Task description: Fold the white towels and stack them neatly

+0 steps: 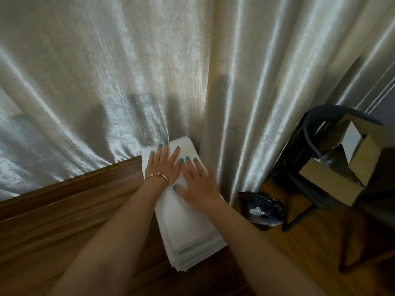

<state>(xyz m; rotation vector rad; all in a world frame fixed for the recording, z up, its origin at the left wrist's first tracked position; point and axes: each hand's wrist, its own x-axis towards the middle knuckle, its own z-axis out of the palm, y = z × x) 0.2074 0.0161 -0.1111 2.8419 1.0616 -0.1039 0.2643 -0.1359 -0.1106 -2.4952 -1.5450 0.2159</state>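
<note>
A stack of several folded white towels (pixel 188 227) lies on the wooden table, its far end touching the curtain. My left hand (pixel 162 162) lies flat on the far part of the top towel, fingers straight and spread. Just to its right, my right hand (pixel 197 182) also presses flat on the top towel, fingers straight, pointing towards the curtain. The layered edges of the stack show at its near end. Both hands hold nothing.
The brown wooden table (pixel 64 221) extends left of the stack. A shiny cream curtain (pixel 149 71) hangs right behind it. At the right stand a dark chair (pixel 307 133) carrying open cardboard boxes (pixel 342 174), with a dark plastic bag (pixel 265 210) on the floor.
</note>
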